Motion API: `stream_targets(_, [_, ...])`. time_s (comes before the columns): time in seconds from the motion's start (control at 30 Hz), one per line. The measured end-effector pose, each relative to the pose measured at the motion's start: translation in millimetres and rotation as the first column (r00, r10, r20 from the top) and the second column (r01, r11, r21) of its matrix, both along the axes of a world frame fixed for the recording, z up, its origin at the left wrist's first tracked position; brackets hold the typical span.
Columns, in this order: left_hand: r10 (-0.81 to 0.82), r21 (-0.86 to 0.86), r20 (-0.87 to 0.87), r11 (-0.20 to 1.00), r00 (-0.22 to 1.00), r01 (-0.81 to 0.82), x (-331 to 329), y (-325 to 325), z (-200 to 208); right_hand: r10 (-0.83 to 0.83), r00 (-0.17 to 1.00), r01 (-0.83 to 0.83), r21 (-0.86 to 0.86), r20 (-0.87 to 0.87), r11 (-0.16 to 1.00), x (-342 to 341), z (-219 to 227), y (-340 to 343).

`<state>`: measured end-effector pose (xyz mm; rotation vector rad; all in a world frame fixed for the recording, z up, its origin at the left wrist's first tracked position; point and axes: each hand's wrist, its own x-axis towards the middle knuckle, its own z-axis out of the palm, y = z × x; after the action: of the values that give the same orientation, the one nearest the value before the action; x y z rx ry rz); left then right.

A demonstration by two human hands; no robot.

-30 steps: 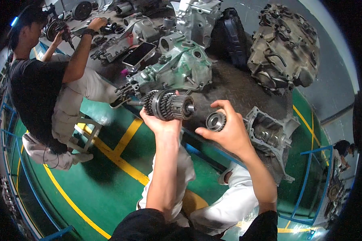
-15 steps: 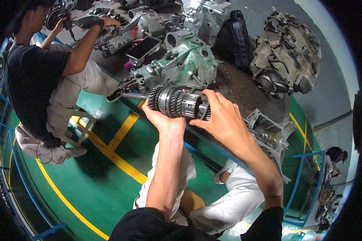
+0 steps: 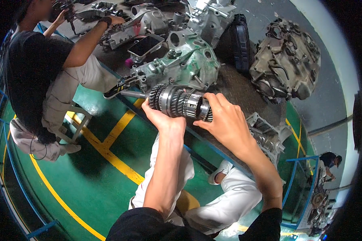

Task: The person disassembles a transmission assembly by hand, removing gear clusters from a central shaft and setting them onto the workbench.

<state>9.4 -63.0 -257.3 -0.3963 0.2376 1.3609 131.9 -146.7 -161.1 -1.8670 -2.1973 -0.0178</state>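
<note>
A steel gear shaft [image 3: 173, 101] lies level between my hands, its thin plain end [image 3: 133, 94] pointing left. My left hand [image 3: 167, 122] is closed round it from below, under the stacked toothed gears. On the shaft's right part sits a caged needle bearing [image 3: 193, 105]. My right hand [image 3: 228, 122] pinches a small gear [image 3: 208, 111] at the right end, thumb below and fingers above. A narrow dark gap shows between this gear and the bearing. Just beyond the shaft stands a green-stained gearbox housing [image 3: 195, 64] on the bench.
A phone [image 3: 146, 45] rests beyond the housing's left side. A large dirty gearbox [image 3: 287, 60] and an open metal casing [image 3: 267, 132] are at the right. A black case [image 3: 240, 42] stands at the back. A co-worker [image 3: 40, 76] sits at the left, handling parts.
My right hand and the small gear have shifted slightly right. The left hand keeps its hold on the shaft. The co-worker's arm has moved a little.
</note>
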Motion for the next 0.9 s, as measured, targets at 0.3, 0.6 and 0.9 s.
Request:
stream_targets(0.3, [-0.039,-0.046,-0.064,0.998,0.997,0.036,1.6,0.3,0.2,0.002,0.997,0.0,-0.025,0.078,1.0,-6.2,6.2,1.7])
stream_targets(0.6, [-0.01,-0.06,-0.09,0.998,0.996,0.004,7.6,-5.8,-1.8,-0.017,0.992,0.026,-0.079,0.123,0.997,-4.6,0.8,8.6])
stream_targets(0.9, [0.076,-0.042,-0.181,0.995,0.981,-0.085,10.6,-7.9,4.8,-0.015,0.999,0.017,-0.043,0.051,0.999,6.6,-21.0,5.5])
